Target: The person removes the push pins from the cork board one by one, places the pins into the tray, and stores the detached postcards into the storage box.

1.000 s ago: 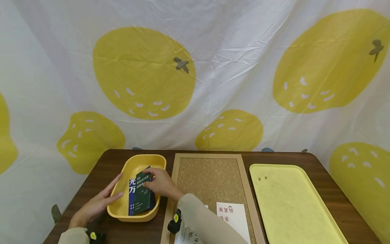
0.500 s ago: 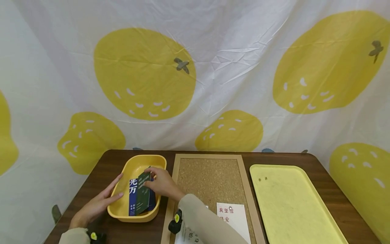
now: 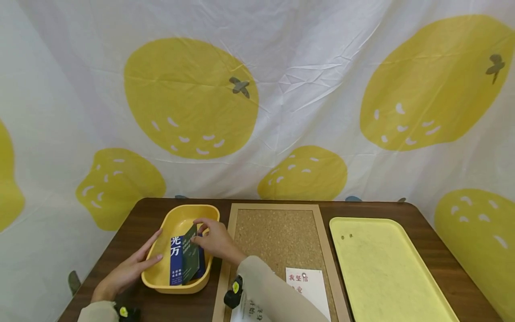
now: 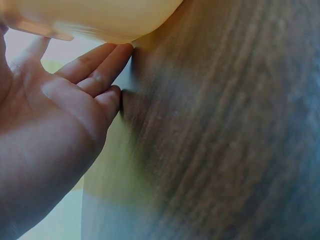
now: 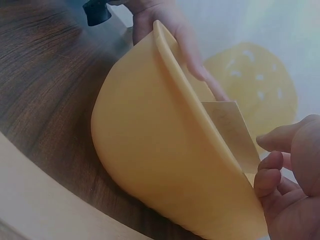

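My left hand [image 3: 126, 270] grips the left wall of a yellow plastic basin [image 3: 157, 268], thumb over the rim and fingers outside. In the left wrist view, the fingers [image 4: 102, 70] lie against the basin's underside, near the tabletop. Inside the basin, a dark green card [image 3: 190, 257] with white print stands tilted, its right edge pinched by my right hand [image 3: 217, 239]. Behind it lies a blue card [image 3: 175, 261] with large white characters, partly covered. The right wrist view shows the card's plain back [image 5: 232, 130] rising above the rim.
A wood-framed cork board [image 3: 277, 232] lies to the right, with a white card [image 3: 307, 286] pinned on it and another printed sheet [image 3: 241, 308] partly under my right sleeve. Farther right is a yellow tray [image 3: 386, 264] with two small pins [image 3: 347, 236]. A fruit-patterned curtain [image 3: 281, 112] hangs behind the table.
The green card has swung from nearly flat on the blue card to a steeper tilt, its right edge raised. More of the blue card shows. The left hand has stayed in place.
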Motion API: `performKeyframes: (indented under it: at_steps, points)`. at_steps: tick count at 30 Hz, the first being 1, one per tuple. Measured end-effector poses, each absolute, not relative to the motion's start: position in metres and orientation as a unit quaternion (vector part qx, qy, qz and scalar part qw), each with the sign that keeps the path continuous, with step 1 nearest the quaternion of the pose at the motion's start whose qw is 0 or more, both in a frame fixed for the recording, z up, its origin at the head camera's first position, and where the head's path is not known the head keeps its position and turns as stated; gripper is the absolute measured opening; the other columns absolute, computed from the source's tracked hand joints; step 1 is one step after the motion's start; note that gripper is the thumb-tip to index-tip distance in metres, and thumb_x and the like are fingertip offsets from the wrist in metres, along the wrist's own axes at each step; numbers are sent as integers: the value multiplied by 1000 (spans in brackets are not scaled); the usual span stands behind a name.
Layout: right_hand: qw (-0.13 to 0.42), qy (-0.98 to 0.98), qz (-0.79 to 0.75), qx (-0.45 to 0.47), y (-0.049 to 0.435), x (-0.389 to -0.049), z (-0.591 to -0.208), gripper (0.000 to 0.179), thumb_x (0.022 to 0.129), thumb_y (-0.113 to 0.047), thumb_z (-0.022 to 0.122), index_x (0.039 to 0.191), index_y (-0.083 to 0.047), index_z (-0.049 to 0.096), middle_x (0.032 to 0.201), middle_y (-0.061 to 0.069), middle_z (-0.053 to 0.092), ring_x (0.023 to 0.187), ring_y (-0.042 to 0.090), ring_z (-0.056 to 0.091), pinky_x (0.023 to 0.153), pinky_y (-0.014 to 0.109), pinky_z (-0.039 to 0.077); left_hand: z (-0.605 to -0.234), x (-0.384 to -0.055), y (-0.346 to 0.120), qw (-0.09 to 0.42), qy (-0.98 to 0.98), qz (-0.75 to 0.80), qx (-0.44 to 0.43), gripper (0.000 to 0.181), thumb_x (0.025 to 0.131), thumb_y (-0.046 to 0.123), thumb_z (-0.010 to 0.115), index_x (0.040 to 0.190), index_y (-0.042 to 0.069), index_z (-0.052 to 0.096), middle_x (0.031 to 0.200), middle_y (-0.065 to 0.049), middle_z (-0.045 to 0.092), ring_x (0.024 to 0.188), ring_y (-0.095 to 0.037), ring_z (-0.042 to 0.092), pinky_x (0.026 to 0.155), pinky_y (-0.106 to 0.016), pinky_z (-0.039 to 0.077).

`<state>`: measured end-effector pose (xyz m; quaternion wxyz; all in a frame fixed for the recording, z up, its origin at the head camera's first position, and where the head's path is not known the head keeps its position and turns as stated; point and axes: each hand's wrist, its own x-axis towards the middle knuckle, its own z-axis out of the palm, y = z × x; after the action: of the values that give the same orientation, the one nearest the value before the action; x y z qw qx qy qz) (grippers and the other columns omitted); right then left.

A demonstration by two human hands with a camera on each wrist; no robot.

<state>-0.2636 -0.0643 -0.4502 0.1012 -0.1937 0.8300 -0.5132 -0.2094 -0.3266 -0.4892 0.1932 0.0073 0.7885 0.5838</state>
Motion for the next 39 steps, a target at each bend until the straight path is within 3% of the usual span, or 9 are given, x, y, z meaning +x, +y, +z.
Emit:
performKeyframes:
  at_steps: [6,11,19,25,34,39]
  points:
    - [99,825,-519,-198,-63,-263,-449,42,89,-15,75,129,-13,63,99,2,61,71,10,53,57,21,48,-488,-210,-326,190,785,590,10,79,103,28,54,160,34,-1,165,-15,-12,146,-38,18,103,-37,44]
    - [107,822,-522,-202,-62,-261,-448,42,90,-17,74,129,-16,62,104,6,61,74,9,52,59,20,48,-489,-211,-325,188,788,586,3,80,102,30,55,160,34,0,165,-16,-11,142,-38,30,99,-36,49]
    - [95,815,-530,-214,-55,-262,-451,40,89,-19,74,128,-19,63,102,5,62,71,9,52,57,20,48,-491,-211,-326,193,785,589,3,80,103,28,54,160,34,-1,165,-18,-10,136,-37,38,97,-39,51]
    - [91,810,-538,-215,-47,-264,-451,38,91,-18,73,127,-20,63,93,-7,59,67,9,51,54,20,45,-490,-210,-326,192,786,587,3,80,102,29,55,160,34,-1,165,-18,-12,139,-38,34,98,-38,51]
    - [74,813,-532,-226,-37,-265,-448,37,91,-17,72,127,-16,63,90,-5,60,65,9,50,54,20,45,-490,-210,-325,191,791,582,-7,81,101,32,56,160,35,0,166,-15,-10,140,-36,32,99,-35,49]
    - [70,805,-540,-237,-29,-267,-448,37,91,-14,72,126,-12,63,88,-3,61,68,11,50,55,19,43,-489,-211,-325,193,796,574,-15,83,100,35,58,160,33,-1,165,-17,-11,142,-41,28,106,-43,46]
